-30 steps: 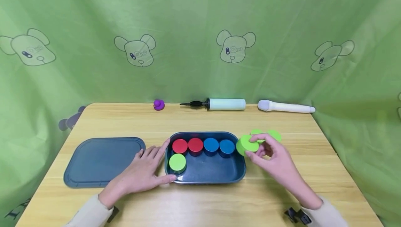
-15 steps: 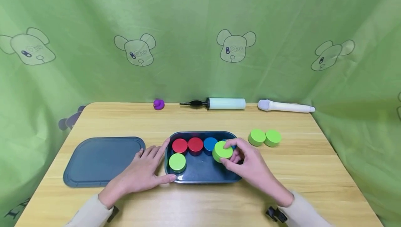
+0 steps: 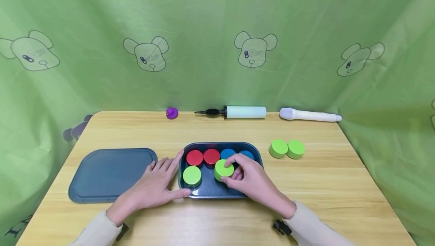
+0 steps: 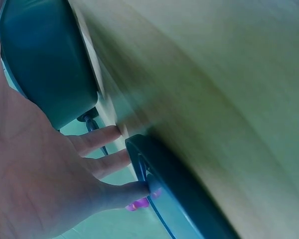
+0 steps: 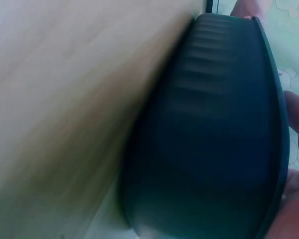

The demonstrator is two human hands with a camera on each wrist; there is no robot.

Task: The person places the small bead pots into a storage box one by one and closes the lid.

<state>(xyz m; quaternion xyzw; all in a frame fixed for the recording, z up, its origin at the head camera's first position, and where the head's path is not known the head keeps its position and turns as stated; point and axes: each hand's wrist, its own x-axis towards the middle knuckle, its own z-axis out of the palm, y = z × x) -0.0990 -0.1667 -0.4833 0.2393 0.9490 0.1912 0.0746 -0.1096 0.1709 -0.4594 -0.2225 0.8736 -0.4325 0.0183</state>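
My right hand (image 3: 249,176) pinches a round green tin (image 3: 223,170) between thumb and fingers, over the middle of a dark blue box (image 3: 210,192). My left hand (image 3: 154,185) rests at the box's left end, fingers straight, index finger and thumb touching its rim. Inside the box, two red tins (image 3: 203,157) stand along the back beside two blue tins (image 3: 228,154), partly covered by the right hand. Another green tin (image 3: 192,176) sits front left. Whether the held tin touches the box floor, I cannot tell. The right wrist view shows mostly the box wall (image 5: 209,129).
Right of the box stand two green tins (image 3: 287,149). A flat dark blue lid (image 3: 112,174) lies at left, by the left fingers. Along the back edge lie a purple rubber duck (image 3: 172,113), a hand pump (image 3: 245,112) and a white microphone-shaped stick (image 3: 310,115).
My right hand has carried the green tin leftward from beyond the box's right end to over its middle. The left hand has stayed on the rim.
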